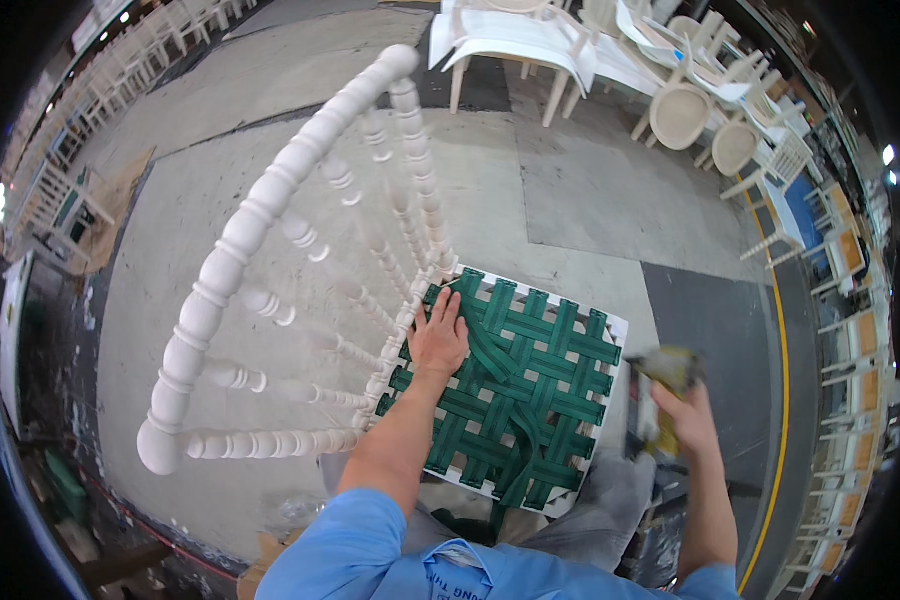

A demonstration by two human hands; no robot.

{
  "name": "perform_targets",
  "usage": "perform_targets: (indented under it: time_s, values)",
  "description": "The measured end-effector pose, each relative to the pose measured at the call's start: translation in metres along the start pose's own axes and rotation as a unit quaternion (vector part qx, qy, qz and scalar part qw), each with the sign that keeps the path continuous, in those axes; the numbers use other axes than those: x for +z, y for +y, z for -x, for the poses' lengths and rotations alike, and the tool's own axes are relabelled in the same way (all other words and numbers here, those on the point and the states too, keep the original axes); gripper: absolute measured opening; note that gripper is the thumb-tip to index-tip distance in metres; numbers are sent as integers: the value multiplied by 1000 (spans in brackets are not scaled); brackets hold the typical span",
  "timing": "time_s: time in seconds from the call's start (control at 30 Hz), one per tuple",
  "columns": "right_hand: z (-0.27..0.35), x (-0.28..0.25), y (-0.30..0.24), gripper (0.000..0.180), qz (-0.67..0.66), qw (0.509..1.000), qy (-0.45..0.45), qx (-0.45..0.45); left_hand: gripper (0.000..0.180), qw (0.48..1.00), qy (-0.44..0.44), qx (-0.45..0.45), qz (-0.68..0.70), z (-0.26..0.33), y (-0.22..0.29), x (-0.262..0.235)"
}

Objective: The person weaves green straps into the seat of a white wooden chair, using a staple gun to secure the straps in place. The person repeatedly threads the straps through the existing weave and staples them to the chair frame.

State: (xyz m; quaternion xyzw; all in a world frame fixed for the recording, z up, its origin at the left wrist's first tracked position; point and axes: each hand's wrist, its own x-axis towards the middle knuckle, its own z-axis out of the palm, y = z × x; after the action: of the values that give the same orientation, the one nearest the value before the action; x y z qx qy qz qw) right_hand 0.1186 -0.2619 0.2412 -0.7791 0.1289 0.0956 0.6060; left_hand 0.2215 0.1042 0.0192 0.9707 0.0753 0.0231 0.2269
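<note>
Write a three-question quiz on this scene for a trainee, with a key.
1. Multiple choice: the woven straps are
a) red
b) green
c) orange

2. True or false: the right hand is empty.

3. Short answer: where is the left hand?

Key:
1. b.
2. False: the right hand holds a yellow-and-dark tool, which is blurred here.
3. On the woven straps, next to the white backrest.

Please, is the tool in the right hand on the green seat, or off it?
Off: the blurred tool in the right hand shows right of the green seat, not over it.
</note>
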Motion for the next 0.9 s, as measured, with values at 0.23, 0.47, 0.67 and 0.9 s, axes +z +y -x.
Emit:
perform_targets:
  time_s: [0.23, 0.47, 0.67, 0.9]
  values:
    - [-169, 208, -39, 38, 95, 979, -176, 44, 58, 997, -10, -20, 75, -4, -5, -3]
    - [-215, 272, -11, 29, 98, 971, -197, 92, 56, 993, -17, -20, 112, -3, -6, -8]
    - [-221, 284, -6, 28, 131, 970, -194, 58, 56, 994, 0, -11, 109, -6, -11, -6]
    - [-215, 287, -5, 27, 125, 972, -190, 52, 46, 991, 82, 41, 93, -2, -16, 2]
